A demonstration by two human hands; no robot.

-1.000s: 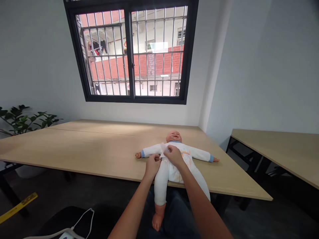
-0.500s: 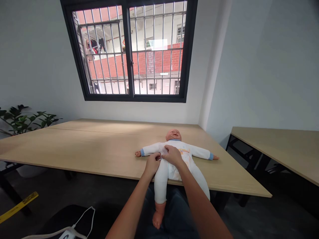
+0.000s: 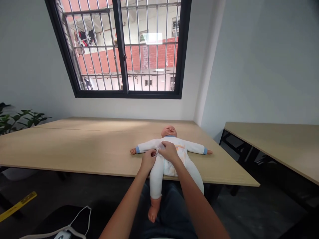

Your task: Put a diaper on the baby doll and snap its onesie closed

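A baby doll point(image 3: 184, 150) in a white suit with blue cuffs and collar lies face up at the table's front edge, arms spread, its legs hanging over the edge. My left hand point(image 3: 149, 158) is closed on the white cloth at the doll's side, near the hip. Just beside it, my right hand point(image 3: 168, 151) pinches the same white cloth over the doll's belly side. The fingertips of both hands nearly meet there. Small details of the cloth between them are too fine to make out.
The doll rests on a long wooden table point(image 3: 87, 146). A second table point(image 3: 274, 139) stands at the right. Behind is a barred window point(image 3: 124, 94); a plant point(image 3: 30, 118) is at the left. A white cable point(image 3: 89, 220) and yellow tape point(image 3: 18, 206) lie low left.
The view has shifted, so the doll, tables and window sit further left and slightly higher. Both hands stay closed on the cloth at the doll's side.
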